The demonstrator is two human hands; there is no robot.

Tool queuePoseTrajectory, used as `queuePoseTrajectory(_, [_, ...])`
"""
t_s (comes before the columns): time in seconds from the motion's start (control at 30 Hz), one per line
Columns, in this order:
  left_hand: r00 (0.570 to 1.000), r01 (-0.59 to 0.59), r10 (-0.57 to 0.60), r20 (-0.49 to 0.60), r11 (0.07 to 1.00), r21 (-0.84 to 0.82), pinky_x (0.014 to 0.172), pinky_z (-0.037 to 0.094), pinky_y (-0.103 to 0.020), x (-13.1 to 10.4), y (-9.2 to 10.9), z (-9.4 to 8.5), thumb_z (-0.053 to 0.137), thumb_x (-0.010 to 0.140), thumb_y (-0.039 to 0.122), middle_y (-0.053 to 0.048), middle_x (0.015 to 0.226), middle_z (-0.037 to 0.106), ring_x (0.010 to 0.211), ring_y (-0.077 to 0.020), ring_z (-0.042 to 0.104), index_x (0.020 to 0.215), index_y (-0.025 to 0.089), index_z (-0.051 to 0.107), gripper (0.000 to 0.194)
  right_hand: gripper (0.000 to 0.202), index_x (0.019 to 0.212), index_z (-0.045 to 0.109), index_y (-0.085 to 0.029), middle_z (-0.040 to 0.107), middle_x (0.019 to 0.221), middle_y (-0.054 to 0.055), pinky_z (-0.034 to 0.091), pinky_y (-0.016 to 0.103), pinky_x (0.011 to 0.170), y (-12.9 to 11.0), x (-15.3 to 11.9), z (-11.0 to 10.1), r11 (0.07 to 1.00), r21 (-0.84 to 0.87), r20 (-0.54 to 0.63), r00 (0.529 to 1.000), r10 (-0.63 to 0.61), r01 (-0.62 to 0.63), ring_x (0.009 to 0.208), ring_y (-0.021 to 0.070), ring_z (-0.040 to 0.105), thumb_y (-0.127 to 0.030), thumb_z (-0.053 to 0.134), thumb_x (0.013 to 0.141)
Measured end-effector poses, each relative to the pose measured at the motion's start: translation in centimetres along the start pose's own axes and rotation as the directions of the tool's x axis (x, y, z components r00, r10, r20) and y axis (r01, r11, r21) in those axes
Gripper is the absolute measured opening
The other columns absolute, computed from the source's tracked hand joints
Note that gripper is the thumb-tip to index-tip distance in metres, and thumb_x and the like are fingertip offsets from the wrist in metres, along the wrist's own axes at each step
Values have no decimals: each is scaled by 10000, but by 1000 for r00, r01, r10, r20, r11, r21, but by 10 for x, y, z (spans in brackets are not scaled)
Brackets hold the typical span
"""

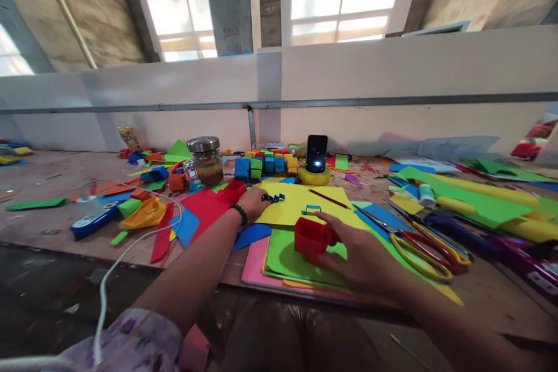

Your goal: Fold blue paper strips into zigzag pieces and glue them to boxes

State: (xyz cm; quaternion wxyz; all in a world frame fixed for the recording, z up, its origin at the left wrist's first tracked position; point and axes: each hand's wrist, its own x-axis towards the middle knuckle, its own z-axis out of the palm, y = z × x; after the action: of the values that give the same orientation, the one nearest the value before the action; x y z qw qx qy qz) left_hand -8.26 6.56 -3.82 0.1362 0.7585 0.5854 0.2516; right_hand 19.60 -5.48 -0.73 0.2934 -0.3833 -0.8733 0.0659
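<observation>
My right hand [355,247] is closed on a small open red paper box [310,238], with the thumb and fingers at its right side. The box is held over a stack of green sheets [283,264]. My left hand [254,204], with a dark beaded bracelet at the wrist, reaches forward onto a yellow sheet [296,209]. Its fingertips are closed at the end of a dark blue zigzag-folded paper strip [274,199]. A light blue bent paper strip [311,209] stands on the yellow sheet behind the red box. A pencil [329,198] lies beyond it.
Scissors [418,250] lie at the right beside a purple tool [518,256]. At the back stand a lidded glass jar [206,163], several coloured paper cubes [265,165] and a phone [316,153]. A white cable [131,244] loops across the left, near a blue tool [96,220].
</observation>
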Motion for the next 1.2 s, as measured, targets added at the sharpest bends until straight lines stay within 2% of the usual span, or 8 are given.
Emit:
queuePoseTrajectory(0.2, [983, -180, 179, -38, 984, -13, 848, 500, -382, -3, 21, -12, 616, 816, 212, -93, 959, 673, 906, -228, 621, 991, 140, 672, 198, 567, 1281, 473, -249, 678, 1048, 101, 583, 363, 643, 0, -28, -5, 994, 40, -205, 973, 107, -101, 781, 228, 682, -407, 660, 769])
queuePoseTrajectory(0.37, [905, -396, 376, -196, 915, -74, 901, 476, -316, -30, 68, -40, 535, 861, 178, -80, 1098, 673, 1014, -190, 606, 1132, 191, 638, 290, 281, 1114, 572, -272, 688, 967, 77, 580, 309, 564, -28, -31, -27, 962, 228, -494, 834, 246, -148, 717, 192, 676, -393, 557, 861])
queuePoseTrajectory(0.57, [698, -685, 646, -310, 729, -23, 850, 495, -304, -92, 126, -46, 529, 862, 139, -77, 1052, 681, 968, -181, 619, 1141, 229, 645, 315, 251, 1052, 572, -222, 678, 998, 45, 568, 289, 741, -70, -28, -25, 944, 309, -497, 827, 261, -111, 859, 168, 662, -317, 636, 829])
queuePoseTrajectory(0.63, [718, -667, 615, -327, 742, -68, 871, 486, -303, -114, 137, -43, 544, 856, 142, -77, 1070, 676, 993, -188, 612, 1158, 241, 639, 333, 163, 972, 582, -222, 681, 907, 12, 555, 259, 752, -77, -32, -21, 943, 324, -554, 793, 255, -76, 809, 135, 656, -262, 642, 826])
queuePoseTrajectory(0.7, [802, -584, 510, -310, 780, -226, 880, 487, -297, -135, 143, -40, 603, 833, 192, -81, 1109, 665, 1017, -203, 610, 1241, 240, 582, 412, 148, 942, 579, -226, 678, 867, -6, 548, 232, 734, -83, -39, -17, 935, 348, -594, 756, 275, -67, 792, 120, 654, -226, 654, 814])
queuePoseTrajectory(0.83, [960, -261, 269, -79, 750, -608, 890, 489, -320, -163, 146, -39, 598, 850, 334, -96, 1143, 659, 999, -221, 629, 1392, 206, 412, 588, 220, 936, 559, -230, 684, 867, -16, 538, 221, 725, -94, -54, -17, 925, 377, -592, 758, 275, -41, 801, 121, 664, -198, 699, 770])
queuePoseTrajectory(1.03, [988, -82, 151, 13, 600, -796, 854, 472, -251, -187, 149, -45, 692, 783, 299, -60, 1162, 656, 1023, -193, 603, 1301, 258, 526, 546, 194, 822, 586, -214, 699, 809, -18, 519, 230, 687, -112, -73, -26, 936, 351, -456, 866, 203, -35, 744, 133, 667, -203, 745, 710])
queuePoseTrajectory(1.2, [981, 50, 169, 96, 257, -965, 771, 468, -221, -209, 160, -35, 808, 637, 301, -36, 1027, 662, 920, -170, 605, 1220, 254, 594, 623, 196, 828, 598, -213, 691, 805, -4, 523, 246, 682, -123, -87, -24, 877, 479, -427, 866, 261, -29, 742, 145, 659, -259, 750, 713])
